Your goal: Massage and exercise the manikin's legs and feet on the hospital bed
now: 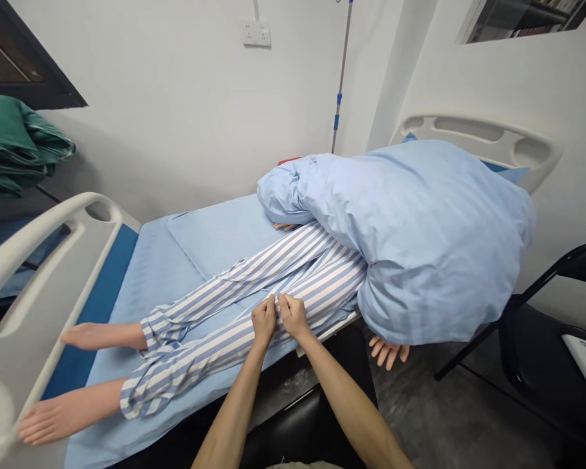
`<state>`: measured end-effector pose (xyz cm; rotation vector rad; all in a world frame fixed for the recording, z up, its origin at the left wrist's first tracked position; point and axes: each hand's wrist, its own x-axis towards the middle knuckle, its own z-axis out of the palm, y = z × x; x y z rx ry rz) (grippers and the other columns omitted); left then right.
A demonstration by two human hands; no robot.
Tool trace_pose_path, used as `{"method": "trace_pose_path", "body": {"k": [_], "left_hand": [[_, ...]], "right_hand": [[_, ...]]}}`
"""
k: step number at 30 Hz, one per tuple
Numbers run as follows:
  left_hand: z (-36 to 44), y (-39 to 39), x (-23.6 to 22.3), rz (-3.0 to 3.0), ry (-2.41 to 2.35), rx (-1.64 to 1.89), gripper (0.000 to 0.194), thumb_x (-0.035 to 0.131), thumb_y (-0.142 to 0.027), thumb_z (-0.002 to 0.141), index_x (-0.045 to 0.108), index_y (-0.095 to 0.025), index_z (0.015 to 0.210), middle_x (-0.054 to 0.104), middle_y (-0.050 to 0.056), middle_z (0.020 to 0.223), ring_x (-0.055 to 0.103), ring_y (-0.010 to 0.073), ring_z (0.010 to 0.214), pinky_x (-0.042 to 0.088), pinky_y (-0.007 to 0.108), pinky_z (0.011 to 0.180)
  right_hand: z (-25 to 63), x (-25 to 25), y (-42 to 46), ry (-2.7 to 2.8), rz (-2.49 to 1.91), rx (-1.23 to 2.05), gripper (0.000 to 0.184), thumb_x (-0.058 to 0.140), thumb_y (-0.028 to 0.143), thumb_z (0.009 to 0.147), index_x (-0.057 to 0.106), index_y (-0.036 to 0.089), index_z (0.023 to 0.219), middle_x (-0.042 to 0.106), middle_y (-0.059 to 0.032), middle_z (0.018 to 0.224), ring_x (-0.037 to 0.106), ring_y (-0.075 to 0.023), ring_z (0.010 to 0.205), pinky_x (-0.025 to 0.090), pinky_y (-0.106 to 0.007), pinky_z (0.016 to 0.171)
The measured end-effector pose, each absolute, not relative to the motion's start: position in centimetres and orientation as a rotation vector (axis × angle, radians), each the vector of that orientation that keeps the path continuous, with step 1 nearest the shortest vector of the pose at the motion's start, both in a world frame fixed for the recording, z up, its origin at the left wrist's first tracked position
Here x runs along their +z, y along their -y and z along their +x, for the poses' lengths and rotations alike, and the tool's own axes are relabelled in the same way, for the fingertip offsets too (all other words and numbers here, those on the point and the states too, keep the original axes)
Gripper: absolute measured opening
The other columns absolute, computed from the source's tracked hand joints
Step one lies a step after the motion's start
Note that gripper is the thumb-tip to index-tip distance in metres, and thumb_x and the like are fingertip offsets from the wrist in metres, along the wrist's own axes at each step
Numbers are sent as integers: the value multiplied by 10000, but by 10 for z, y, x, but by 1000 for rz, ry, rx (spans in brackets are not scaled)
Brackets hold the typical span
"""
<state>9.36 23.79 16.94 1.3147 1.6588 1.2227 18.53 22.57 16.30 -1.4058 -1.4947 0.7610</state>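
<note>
A mannequin lies on a bed, its legs in blue-and-white striped trousers [215, 352]. My left hand [264, 320] and my right hand [293, 314] are side by side at the near leg, around the knee. Both are closed in fists, thumbs on top, and seem to pinch the trouser cloth between them; the fingertips are hidden. The bare near foot [68, 412] and far foot [105, 335] point to the left. A bunched light-blue quilt [415, 234] covers the upper body and head. From under it hangs the mannequin's hand [389, 352].
The bed has a footboard [97, 260] at left and a headboard [488, 133] at right. Behind stands a drip pole [342, 78]. At right is a black folding chair [532, 345] with a white device [585, 358] on it. Green cloth [19, 143] lies far left.
</note>
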Motion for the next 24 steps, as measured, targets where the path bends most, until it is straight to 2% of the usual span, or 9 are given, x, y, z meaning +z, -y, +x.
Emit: {"method": "trace_pose_path", "body": {"k": [5,14,24], "left_hand": [[108,-240,163,1374,-1566,1238,444,414,-499,846,391,-216,504,398,-22,486,363,109,509,317,260,546],[162,-251,167,1410,-1566,1323,470,455,-493,837,350,-205,481,341,-39,457,316,93,494,264,251,528],[213,-262,173,1504,-1634,1233,449,434,-410,846,304,-205,469,302,-37,445,290,93,482,220,270,541]], "right_hand": [[209,161,-228,1531,-1368,726,438,283,418,968,470,218,627,505,-3,570,468,-130,558,327,-251,580],[250,157,-240,1479,-1352,499,451,289,395,982,438,211,598,480,3,535,415,-117,508,305,-257,558],[298,165,-253,1285,-1347,616,455,335,487,958,405,217,599,413,33,517,394,-112,500,302,-254,538]]}}
